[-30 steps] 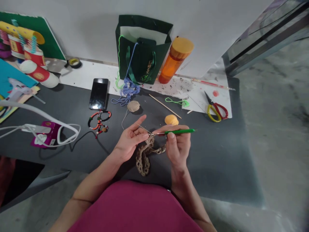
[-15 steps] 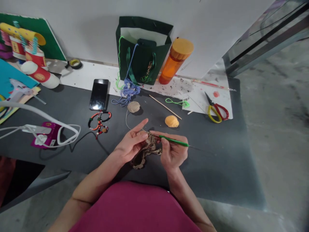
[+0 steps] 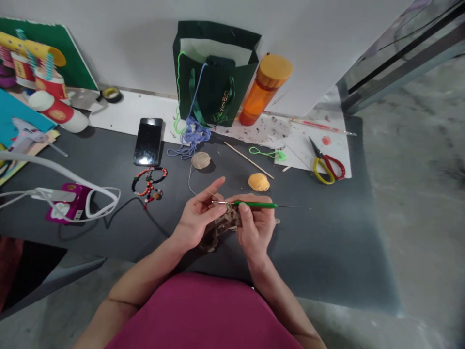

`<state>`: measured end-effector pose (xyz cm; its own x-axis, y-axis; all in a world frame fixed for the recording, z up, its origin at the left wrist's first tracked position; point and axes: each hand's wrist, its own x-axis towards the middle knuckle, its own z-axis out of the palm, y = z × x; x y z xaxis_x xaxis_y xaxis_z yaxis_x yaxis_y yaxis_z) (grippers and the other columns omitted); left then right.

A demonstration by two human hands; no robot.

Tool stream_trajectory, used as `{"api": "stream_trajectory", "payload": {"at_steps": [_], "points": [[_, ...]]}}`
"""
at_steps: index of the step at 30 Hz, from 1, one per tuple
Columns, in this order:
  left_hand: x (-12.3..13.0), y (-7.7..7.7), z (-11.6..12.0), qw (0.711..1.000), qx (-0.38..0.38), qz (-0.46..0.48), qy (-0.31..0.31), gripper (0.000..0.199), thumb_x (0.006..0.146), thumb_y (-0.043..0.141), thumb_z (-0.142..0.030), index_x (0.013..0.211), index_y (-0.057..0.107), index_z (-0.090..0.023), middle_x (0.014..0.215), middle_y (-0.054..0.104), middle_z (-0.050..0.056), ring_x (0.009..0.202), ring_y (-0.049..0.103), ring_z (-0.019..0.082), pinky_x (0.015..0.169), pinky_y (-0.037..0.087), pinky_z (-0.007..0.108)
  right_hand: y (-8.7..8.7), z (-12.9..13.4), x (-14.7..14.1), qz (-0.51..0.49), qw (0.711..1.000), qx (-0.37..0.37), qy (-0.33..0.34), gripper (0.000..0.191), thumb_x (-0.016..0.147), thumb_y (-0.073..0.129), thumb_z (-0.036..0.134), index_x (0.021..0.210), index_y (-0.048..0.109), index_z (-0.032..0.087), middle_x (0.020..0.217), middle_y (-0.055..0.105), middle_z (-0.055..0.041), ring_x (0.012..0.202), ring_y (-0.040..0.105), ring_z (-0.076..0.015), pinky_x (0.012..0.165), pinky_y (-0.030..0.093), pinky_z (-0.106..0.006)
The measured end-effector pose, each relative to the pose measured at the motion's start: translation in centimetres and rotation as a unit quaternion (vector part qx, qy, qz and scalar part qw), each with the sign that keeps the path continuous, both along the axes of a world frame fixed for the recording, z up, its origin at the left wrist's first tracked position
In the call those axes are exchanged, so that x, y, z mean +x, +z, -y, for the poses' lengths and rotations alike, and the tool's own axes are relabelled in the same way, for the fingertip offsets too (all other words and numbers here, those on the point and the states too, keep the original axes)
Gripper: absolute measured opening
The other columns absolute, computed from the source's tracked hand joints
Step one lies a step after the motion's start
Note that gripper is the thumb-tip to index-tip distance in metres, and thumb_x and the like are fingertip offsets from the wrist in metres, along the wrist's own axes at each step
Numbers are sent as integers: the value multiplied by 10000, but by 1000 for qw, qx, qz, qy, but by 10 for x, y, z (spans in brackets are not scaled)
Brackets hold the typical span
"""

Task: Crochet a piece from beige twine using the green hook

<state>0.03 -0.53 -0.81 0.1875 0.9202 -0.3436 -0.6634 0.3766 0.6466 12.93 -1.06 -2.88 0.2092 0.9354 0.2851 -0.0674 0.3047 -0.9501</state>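
Note:
My right hand (image 3: 257,225) pinches a green-handled crochet hook (image 3: 254,204), which lies almost level with its metal tip pointing left into the work. My left hand (image 3: 199,215) holds a beige crocheted piece (image 3: 220,229) at its fingertips, with the index finger raised. The piece bunches between my hands, partly hidden by them. A thin thread runs from a small beige ball of yarn (image 3: 201,160) towards my left hand.
A dark table (image 3: 312,242) holds an orange shell-like object (image 3: 258,182), a phone (image 3: 147,141), a bead string (image 3: 148,182), and red-and-yellow scissors (image 3: 327,167). A green paper bag (image 3: 214,82) and an orange bottle (image 3: 263,94) stand behind, with a white cable (image 3: 61,174) at left.
The hook has swung from a slant to nearly level, and its tip now points into the work. The crocheted piece has gathered closer between my hands.

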Motion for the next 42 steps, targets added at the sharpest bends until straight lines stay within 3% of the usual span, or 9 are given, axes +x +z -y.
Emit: {"api": "stream_trajectory", "payload": {"at_steps": [6, 10, 14, 20, 27, 32, 34, 38, 42], "points": [[0, -3, 0, 1000, -26, 1, 12, 647, 655, 928, -187, 1271, 734, -238, 683, 644, -69, 650, 582, 57, 698, 476, 199, 2, -1, 1, 204, 961, 182, -40, 257, 888, 694, 58, 1038, 698, 267, 990, 805, -25, 843, 766, -167, 738, 621, -326], [-2, -2, -1, 998, -48, 33, -17, 703, 660, 918, -162, 1325, 698, -229, 641, 630, -84, 613, 576, 56, 690, 483, 201, 1, 3, -2, 140, 980, 107, -90, 125, 918, 679, 133, 971, 696, 245, 894, 803, -10, 812, 777, -171, 739, 623, -328], [-6, 1, -2, 997, -57, 35, -29, 758, 668, 912, -152, 1378, 661, -233, 699, 681, -61, 645, 595, 59, 712, 485, 204, 1, 7, -3, 74, 992, -23, -98, 26, 963, 640, 253, 973, 648, 230, 821, 784, -9, 642, 755, -161, 568, 591, -280], [-8, 3, -5, 998, -49, 38, -22, 618, 663, 909, -135, 1253, 738, -208, 670, 648, -64, 642, 594, 67, 690, 485, 211, 0, 2, 1, -4, 995, -54, -82, 81, 999, 581, 354, 976, 551, 282, 721, 715, 22, 528, 699, -156, 468, 546, -271], [-7, 2, -5, 998, -46, 25, -25, 512, 640, 935, -180, 1132, 793, -208, 712, 685, -39, 691, 627, 80, 732, 506, 217, 0, -3, 3, -90, 990, -113, -2, 153, 1016, 528, 424, 964, 507, 282, 678, 752, 23, 558, 734, -183, 564, 607, -319], [-1, 1, 0, 999, -32, 11, -22, 573, 662, 930, -192, 1207, 766, -255, 868, 756, -18, 805, 678, 100, 829, 529, 244, 0, 4, 3, -36, 996, -80, 10, 86, 983, 618, 347, 981, 606, 261, 842, 810, -11, 745, 789, -185, 654, 636, -318], [1, 1, 1, 1000, -29, 7, -3, 584, 659, 933, -193, 1213, 762, -261, 883, 768, -18, 804, 677, 91, 823, 528, 231, 0, 6, 4, 47, 999, -17, -9, 37, 967, 643, 258, 998, 661, 267, 891, 823, -17, 810, 801, -189, 717, 648, -333], [1, 1, 0, 999, -36, 12, 31, 574, 644, 933, -160, 1189, 771, -237, 695, 685, -71, 664, 608, 44, 719, 485, 178, 1, 4, 5, 191, 972, 137, -6, 231, 888, 709, 111, 1025, 723, 295, 1033, 835, -28, 903, 809, -215, 788, 656, -390], [-2, 1, -2, 997, -72, 33, -18, 642, 644, 927, -164, 1255, 737, -213, 670, 653, -72, 631, 592, 61, 700, 480, 211, 4, 4, 1, 136, 986, 80, -51, 146, 920, 684, 154, 995, 710, 276, 925, 827, -19, 785, 795, -192, 689, 632, -343]]}}
